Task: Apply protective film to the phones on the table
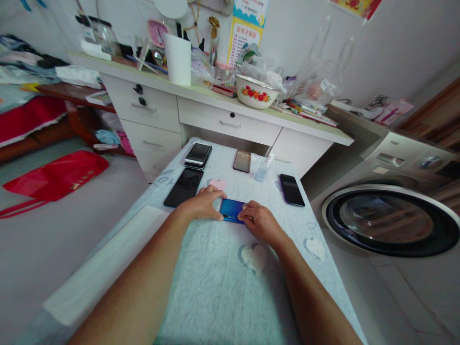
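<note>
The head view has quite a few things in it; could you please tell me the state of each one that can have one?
Blue phone: back up, left end gripped by the left hand, right hand's fingertips on its right part.
Left black phone: flat, screen dark.
Far-right phone: flat, screen dark.
Washing machine door: shut.
Middle drawer: shut.
Red bag: lying on the floor.

Far tabletop (215, 98), above white drawers (204, 112): pink clock (156, 34) at left, white container (178, 60) just beside it, flowered bowl (256, 94) near middle, clear plastic bag (325, 84) to its right. Poster (246, 33) on wall (291, 28) behind. Red bag (59, 177) on floor (118, 201), left. Washing machine (373, 167), round door (391, 218), at right.
</note>
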{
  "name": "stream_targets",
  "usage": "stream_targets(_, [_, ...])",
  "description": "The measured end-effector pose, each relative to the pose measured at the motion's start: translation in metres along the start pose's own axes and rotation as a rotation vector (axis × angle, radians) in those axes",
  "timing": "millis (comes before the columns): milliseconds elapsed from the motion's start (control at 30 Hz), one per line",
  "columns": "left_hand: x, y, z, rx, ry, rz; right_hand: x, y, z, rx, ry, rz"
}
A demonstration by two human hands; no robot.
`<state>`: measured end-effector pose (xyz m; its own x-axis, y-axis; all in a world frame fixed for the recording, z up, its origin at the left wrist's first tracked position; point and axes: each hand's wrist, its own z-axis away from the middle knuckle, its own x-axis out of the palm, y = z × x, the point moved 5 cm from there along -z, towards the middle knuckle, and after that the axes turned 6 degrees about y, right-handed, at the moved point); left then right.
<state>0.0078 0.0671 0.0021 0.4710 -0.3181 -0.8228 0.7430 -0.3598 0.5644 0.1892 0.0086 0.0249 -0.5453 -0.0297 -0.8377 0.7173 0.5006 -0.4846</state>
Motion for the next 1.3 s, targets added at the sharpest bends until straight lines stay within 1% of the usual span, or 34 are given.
stream_targets(100, [-0.001,0.002,0.001,-0.009,-0.005,0.003,0.001,-0.004,0.001,-0.044,-0.016,-0.045])
stream_targets(200, [-0.001,0.001,0.0,-0.006,-0.004,0.006,0.002,-0.005,0.001,-0.039,-0.002,-0.043])
stream_targets(333, [0.0,-0.001,-0.001,-0.008,0.002,0.006,0.003,-0.003,-0.003,0.034,0.037,0.038])
stream_targets(500, [0.0,0.0,0.0,-0.016,-0.004,0.013,0.003,-0.004,-0.012,0.17,0.064,0.203])
stream_targets(600, [-0.001,0.0,0.0,-0.011,0.002,0.017,0.004,-0.007,-0.017,0.198,0.062,0.25])
stream_targets(767, [0.0,0.0,-0.001,-0.003,0.012,0.015,0.01,-0.016,-0.019,0.16,0.036,0.241])
stream_targets(1000, [-0.001,0.002,0.0,-0.003,0.008,0.018,0.015,-0.025,-0.014,0.035,-0.006,0.146])
stream_targets(1167, [0.0,0.001,0.0,-0.004,0.01,0.018,0.015,-0.025,-0.006,-0.061,-0.039,0.089])
stream_targets(1300, [0.0,0.0,0.0,-0.002,0.003,0.014,0.011,-0.018,-0.002,-0.059,-0.064,0.061])
